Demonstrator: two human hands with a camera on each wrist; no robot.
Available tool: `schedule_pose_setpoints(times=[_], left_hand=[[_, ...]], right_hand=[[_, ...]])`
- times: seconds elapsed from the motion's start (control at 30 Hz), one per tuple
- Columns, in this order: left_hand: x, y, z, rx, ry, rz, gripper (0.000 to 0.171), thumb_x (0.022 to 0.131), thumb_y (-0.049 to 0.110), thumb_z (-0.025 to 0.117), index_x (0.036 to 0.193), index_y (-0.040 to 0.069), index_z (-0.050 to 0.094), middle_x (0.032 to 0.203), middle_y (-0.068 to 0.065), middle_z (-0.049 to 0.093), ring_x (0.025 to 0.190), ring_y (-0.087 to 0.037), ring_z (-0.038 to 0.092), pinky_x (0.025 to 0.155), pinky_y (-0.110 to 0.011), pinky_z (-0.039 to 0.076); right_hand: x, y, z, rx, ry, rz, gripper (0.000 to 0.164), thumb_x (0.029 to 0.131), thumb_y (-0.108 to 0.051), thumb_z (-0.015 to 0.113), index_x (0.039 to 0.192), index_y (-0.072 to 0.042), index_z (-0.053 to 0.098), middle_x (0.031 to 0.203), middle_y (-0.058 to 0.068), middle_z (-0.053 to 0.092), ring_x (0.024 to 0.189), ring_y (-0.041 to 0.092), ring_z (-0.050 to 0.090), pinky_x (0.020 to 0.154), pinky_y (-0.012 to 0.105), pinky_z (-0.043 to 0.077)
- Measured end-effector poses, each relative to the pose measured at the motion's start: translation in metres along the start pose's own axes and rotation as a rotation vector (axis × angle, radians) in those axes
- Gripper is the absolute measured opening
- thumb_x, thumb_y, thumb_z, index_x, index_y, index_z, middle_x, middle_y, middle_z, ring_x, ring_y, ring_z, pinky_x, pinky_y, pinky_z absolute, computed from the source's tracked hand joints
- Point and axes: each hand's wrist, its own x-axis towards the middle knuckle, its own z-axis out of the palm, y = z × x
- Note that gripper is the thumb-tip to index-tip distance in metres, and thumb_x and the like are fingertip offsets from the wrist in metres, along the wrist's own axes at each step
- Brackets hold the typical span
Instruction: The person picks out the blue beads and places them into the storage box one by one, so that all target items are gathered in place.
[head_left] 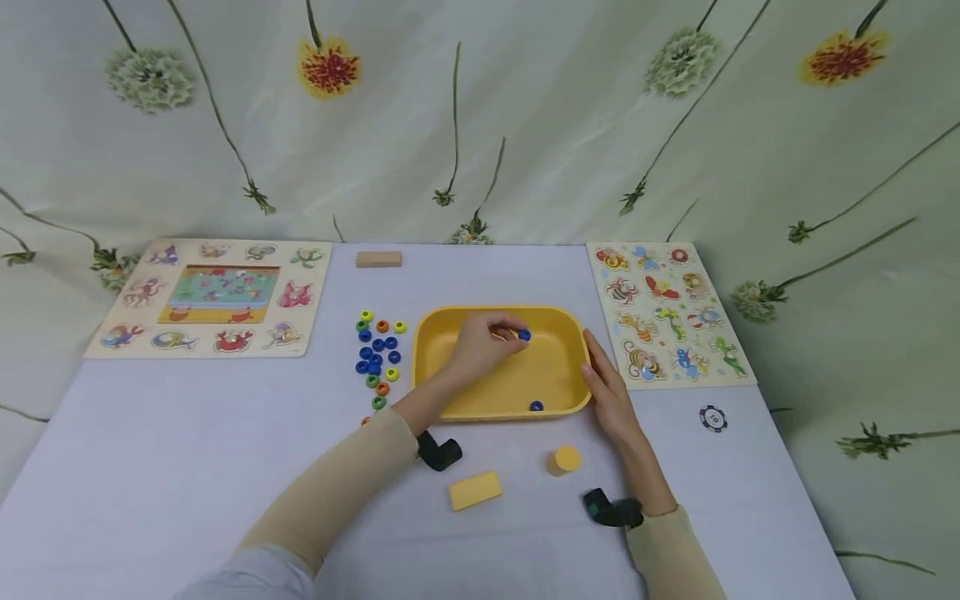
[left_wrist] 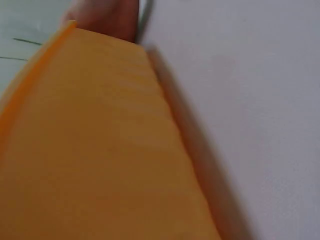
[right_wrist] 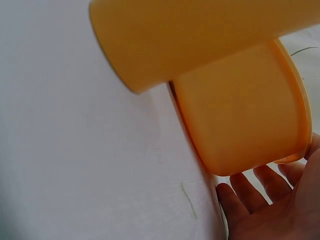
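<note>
My left hand reaches over the yellow tray and pinches a blue bead at its fingertips. Another blue bead lies inside, by the tray's near wall. At the right end, my right hand rests against the tray. The right wrist view shows fairly straight fingers along its outer wall. In the left wrist view the tray's side fills much of the picture, with only part of a hand at the top; the held bead is hidden there.
Several blue, green, yellow and orange beads lie left of the tray. In front are a yellow block and a yellow cylinder. Behind is a wooden block. Picture boards flank the tray; a round chip lies right.
</note>
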Motion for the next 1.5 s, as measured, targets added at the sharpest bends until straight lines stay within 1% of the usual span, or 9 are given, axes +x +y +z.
schedule_pose_setpoints(times=[0.2, 0.4, 0.63, 0.83, 1.0, 1.13, 1.27, 1.37, 1.5], left_hand=[[0.018, -0.017, 0.030, 0.092, -0.125, -0.040, 0.015, 0.073, 0.008, 0.070, 0.087, 0.008, 0.066, 0.079, -0.002, 0.064, 0.067, -0.011, 0.056, 0.058, -0.020, 0.048], [0.021, -0.029, 0.042, 0.193, -0.193, 0.007, 0.013, 0.072, 0.005, 0.070, 0.083, 0.007, 0.066, 0.075, -0.001, 0.063, 0.064, -0.008, 0.054, 0.057, -0.016, 0.046], [0.021, -0.027, 0.041, 0.340, -0.188, 0.070, 0.013, 0.071, 0.007, 0.070, 0.083, 0.008, 0.066, 0.075, 0.000, 0.061, 0.069, -0.010, 0.054, 0.061, -0.018, 0.045], [0.008, -0.002, 0.028, 0.452, -0.119, 0.162, 0.025, 0.072, 0.016, 0.072, 0.095, 0.010, 0.066, 0.090, 0.000, 0.064, 0.073, -0.009, 0.054, 0.065, -0.019, 0.044], [-0.027, 0.031, 0.003, 0.311, -0.030, 0.331, 0.023, 0.074, 0.018, 0.070, 0.096, 0.013, 0.066, 0.093, 0.001, 0.063, 0.074, -0.008, 0.055, 0.063, -0.019, 0.047], [-0.061, 0.029, -0.037, 0.139, 0.132, 0.403, 0.023, 0.076, 0.016, 0.070, 0.098, 0.013, 0.065, 0.095, 0.001, 0.062, 0.081, -0.011, 0.057, 0.064, -0.022, 0.050], [-0.081, 0.002, -0.089, -0.062, 0.324, 0.418, 0.024, 0.075, 0.002, 0.067, 0.100, 0.002, 0.064, 0.097, -0.012, 0.059, 0.085, -0.017, 0.055, 0.068, -0.021, 0.050], [-0.089, -0.024, -0.121, -0.177, 0.423, 0.374, 0.027, 0.074, -0.008, 0.064, 0.101, -0.008, 0.060, 0.099, -0.024, 0.053, 0.087, -0.019, 0.054, 0.071, -0.017, 0.048], [-0.097, -0.065, -0.146, -0.190, 0.507, 0.268, 0.030, 0.075, -0.005, 0.065, 0.103, -0.010, 0.058, 0.102, -0.024, 0.053, 0.089, -0.022, 0.056, 0.074, -0.016, 0.048]], right_hand=[[0.001, 0.000, 0.003, -0.014, -0.011, -0.034, 0.047, 0.095, -0.008, 0.033, 0.141, -0.008, 0.021, 0.147, 0.006, 0.021, 0.135, 0.019, 0.016, 0.104, 0.014, 0.018], [0.000, -0.002, 0.003, -0.017, 0.009, -0.016, 0.047, 0.095, -0.008, 0.033, 0.141, -0.010, 0.023, 0.146, 0.004, 0.023, 0.135, 0.016, 0.017, 0.106, 0.017, 0.017], [0.000, -0.004, 0.002, -0.011, 0.011, -0.028, 0.047, 0.095, -0.007, 0.033, 0.140, -0.008, 0.023, 0.146, 0.005, 0.022, 0.135, 0.017, 0.017, 0.098, 0.005, 0.019], [0.001, -0.004, 0.002, -0.012, 0.005, -0.011, 0.046, 0.095, -0.009, 0.032, 0.141, -0.010, 0.023, 0.147, 0.004, 0.021, 0.135, 0.015, 0.016, 0.106, 0.017, 0.018], [0.000, -0.003, 0.001, -0.016, 0.004, -0.011, 0.047, 0.095, -0.008, 0.033, 0.141, -0.010, 0.023, 0.146, 0.005, 0.022, 0.135, 0.018, 0.017, 0.108, 0.040, 0.015], [-0.002, -0.003, 0.002, -0.015, 0.008, -0.009, 0.047, 0.095, -0.008, 0.033, 0.141, -0.010, 0.022, 0.147, 0.004, 0.022, 0.135, 0.017, 0.016, 0.109, 0.037, 0.015], [-0.001, -0.003, 0.002, -0.002, 0.008, -0.010, 0.047, 0.095, -0.008, 0.032, 0.141, -0.010, 0.022, 0.147, 0.004, 0.021, 0.135, 0.016, 0.015, 0.106, 0.017, 0.017], [-0.001, -0.004, 0.002, 0.013, 0.014, -0.002, 0.047, 0.096, -0.009, 0.032, 0.141, -0.010, 0.022, 0.147, 0.003, 0.021, 0.135, 0.015, 0.015, 0.099, 0.005, 0.018], [-0.001, -0.003, 0.003, 0.021, 0.013, 0.015, 0.047, 0.096, -0.010, 0.032, 0.141, -0.012, 0.022, 0.147, 0.000, 0.021, 0.135, 0.013, 0.015, 0.100, 0.006, 0.017]])
